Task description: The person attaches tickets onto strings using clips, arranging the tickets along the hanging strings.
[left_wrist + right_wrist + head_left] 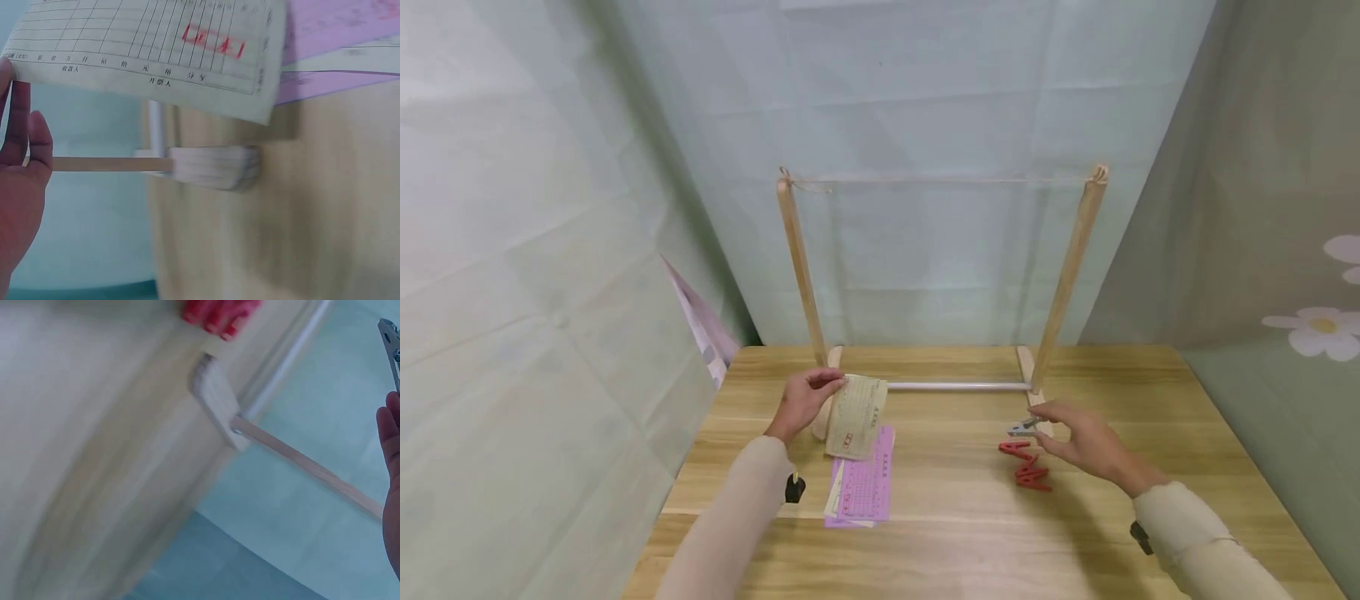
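Observation:
My left hand (803, 404) pinches a yellowish receipt slip (857, 417) by its upper left corner. The slip hangs tilted above a small pile of pink and pale slips (867, 492) on the table. In the left wrist view, ruled lines and a red boxed stamp show on the held slip (144, 50). A grey clothespin (1022, 428) is between the thumb and fingers of my right hand (1082, 442), its nose pointing left. Just below it lie several red clothespins (1032, 477). The right wrist view catches only part of the grey clothespin (389, 344) at its edge.
A wooden rack stands at the back of the table (955, 517), with a left post (801, 267) and a right post (1071, 275). A thin string (940, 181) spans their tops, and a white bar (958, 386) joins the feet. Cloth (925, 100) hangs behind and on both sides.

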`<state>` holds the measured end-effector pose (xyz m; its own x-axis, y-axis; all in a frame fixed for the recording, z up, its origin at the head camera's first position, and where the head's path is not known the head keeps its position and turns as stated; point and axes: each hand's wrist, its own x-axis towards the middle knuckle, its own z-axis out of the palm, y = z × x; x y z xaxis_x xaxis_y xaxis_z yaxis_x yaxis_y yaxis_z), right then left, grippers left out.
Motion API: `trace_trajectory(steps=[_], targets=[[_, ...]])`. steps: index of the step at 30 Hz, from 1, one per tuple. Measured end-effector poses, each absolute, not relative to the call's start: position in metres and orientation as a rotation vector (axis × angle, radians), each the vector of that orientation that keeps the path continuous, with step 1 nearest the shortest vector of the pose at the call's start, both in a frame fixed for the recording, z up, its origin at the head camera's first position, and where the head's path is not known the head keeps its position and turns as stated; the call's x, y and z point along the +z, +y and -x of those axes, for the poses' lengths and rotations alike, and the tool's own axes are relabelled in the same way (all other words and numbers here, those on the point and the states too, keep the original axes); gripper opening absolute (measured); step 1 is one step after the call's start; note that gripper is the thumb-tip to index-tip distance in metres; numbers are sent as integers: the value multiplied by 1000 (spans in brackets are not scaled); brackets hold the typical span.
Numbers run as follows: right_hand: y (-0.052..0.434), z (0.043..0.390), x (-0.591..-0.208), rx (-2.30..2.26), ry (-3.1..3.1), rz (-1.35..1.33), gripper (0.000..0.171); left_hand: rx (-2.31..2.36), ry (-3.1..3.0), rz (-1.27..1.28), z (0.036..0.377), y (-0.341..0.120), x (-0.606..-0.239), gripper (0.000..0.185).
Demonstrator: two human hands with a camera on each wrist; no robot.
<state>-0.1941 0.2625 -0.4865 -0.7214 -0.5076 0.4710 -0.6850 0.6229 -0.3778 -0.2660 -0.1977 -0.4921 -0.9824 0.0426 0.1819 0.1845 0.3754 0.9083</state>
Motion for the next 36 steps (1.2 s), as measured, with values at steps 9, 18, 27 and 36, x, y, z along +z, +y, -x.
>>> trace_trajectory(steps=[9, 18, 27, 36], targets=[[259, 221, -447, 743, -2352, -1037, 45, -1734, -2417, 228, 277, -203, -456, 28], [250, 235, -415, 721, -2298, -1110, 49, -1675, -2359, 213, 286, -208, -429, 24], [236, 251, -383, 713, -2249, -1212, 49, -1653, -2264, 281, 295, -209, -397, 22], [221, 262, -347, 687, -2240, -1254, 46, -1631, -2264, 345, 296, -213, -368, 21]])
